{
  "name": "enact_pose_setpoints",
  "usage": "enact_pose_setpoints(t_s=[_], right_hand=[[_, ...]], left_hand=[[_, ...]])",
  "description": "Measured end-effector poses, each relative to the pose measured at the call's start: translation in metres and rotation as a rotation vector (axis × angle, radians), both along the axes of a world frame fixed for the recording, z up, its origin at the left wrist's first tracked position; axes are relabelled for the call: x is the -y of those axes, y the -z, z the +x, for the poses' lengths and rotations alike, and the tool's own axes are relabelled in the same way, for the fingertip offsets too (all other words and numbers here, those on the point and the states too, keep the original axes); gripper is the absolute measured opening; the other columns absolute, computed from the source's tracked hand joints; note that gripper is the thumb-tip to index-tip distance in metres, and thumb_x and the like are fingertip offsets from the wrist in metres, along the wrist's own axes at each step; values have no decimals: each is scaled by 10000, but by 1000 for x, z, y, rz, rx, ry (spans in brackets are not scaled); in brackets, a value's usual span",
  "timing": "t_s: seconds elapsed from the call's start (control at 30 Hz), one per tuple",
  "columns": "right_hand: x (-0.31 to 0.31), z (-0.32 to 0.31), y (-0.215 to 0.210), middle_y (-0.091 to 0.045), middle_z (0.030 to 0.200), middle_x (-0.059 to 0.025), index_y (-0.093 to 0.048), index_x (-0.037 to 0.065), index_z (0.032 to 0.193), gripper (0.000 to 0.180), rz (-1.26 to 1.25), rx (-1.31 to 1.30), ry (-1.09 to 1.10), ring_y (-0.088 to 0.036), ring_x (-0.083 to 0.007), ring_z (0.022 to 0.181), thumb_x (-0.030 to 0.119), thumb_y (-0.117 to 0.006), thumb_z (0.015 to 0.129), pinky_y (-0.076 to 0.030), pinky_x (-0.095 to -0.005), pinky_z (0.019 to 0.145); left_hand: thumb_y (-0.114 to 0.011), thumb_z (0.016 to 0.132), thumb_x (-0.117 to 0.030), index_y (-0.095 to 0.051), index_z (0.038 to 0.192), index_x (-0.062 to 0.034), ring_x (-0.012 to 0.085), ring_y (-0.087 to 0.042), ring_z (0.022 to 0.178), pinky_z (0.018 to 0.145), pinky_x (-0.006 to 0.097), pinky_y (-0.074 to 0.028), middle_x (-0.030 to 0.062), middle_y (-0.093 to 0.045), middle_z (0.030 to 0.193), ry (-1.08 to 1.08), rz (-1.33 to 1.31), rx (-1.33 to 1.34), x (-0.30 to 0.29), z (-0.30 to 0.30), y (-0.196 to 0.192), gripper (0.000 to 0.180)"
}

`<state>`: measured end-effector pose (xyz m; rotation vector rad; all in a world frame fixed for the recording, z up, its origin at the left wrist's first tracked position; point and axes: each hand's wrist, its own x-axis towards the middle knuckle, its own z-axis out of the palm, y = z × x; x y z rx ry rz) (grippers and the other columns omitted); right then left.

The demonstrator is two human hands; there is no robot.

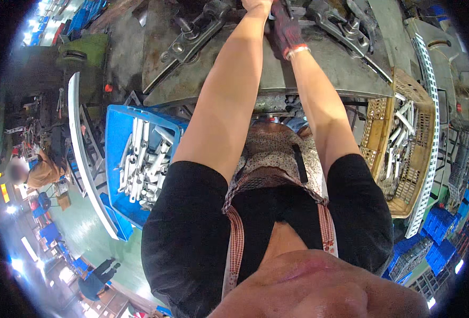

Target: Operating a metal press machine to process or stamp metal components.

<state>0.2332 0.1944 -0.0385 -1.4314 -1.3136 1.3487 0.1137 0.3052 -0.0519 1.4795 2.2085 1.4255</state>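
From where I'm standing, the bare left hand (pixel 257 4) and the gloved right hand (pixel 288 31) are sitting side by side over the metal table (pixel 277 74), but the fingers are running out past the top of the view, so I cannot tell how far open they are or what, if anything, they are gripping. A clamp-like fixture is lying on either side of them: the left fixture (pixel 179 47) is slanting, its long axis spreading leftward and back toward the body, while the right fixture (pixel 346 34) is mirroring it, spreading rightward. The glove is sitting just beside the right fixture's far end (nearer, as I'm judging it, than the bare hand to the left one). Left of the fingers and toward the body, a blue bin (pixel 117 130) is holding silvery parts (pixel 136 180); on the right, a tan crate (pixel 375 124) is holding slim metal pieces (pixel 401 127), lying every which way.
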Motion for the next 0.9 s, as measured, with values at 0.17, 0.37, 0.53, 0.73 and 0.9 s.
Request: enact_pose_setpoints(t_s=[0.17,0.37,0.53,0.73,0.9], right_hand=[[-11,-19,-15,-620,766,38,-683,190,1207,476,-149,-505,-129,-488,-75,572,588,-471,1054,-388,-263,499],[-27,-33,19,-579,773,40,-672,192,1208,411,-101,-546,27,-516,-79,609,534,-499,1059,-390,-272,506],[-39,-22,38,-665,1140,-92,-576,139,1373,435,456,65,-67,-644,-217,972,445,-509,1070,-525,-388,795],[-22,-9,32,-605,1330,-178,-505,151,1447,461,236,-41,-170,-605,-322,1158,416,-507,1071,-487,-450,930],[-15,-13,20,-586,1366,-248,-511,175,1452,441,537,372,-115,-589,-414,1211,392,-499,1068,-474,-491,952]], left_hand=[[-591,945,-614,-743,795,18,439,-696,804,756,510,-540,255,-696,786,17,34,130,3,-1,-14,667],[-725,879,-590,-720,689,28,310,-668,514,619,410,-553,189,-645,557,79,-144,562,8,-9,-22,647],[-719,889,-549,-721,706,7,363,-697,622,639,439,-535,192,-672,624,102,17,261,2,-14,-7,586],[-664,913,-582,-745,780,-9,428,-709,788,721,479,-539,225,-708,760,186,-106,68,6,-23,-4,593],[-626,937,-583,-760,825,-21,467,-694,841,768,509,-543,250,-714,838,151,-186,56,23,-17,-17,589]])
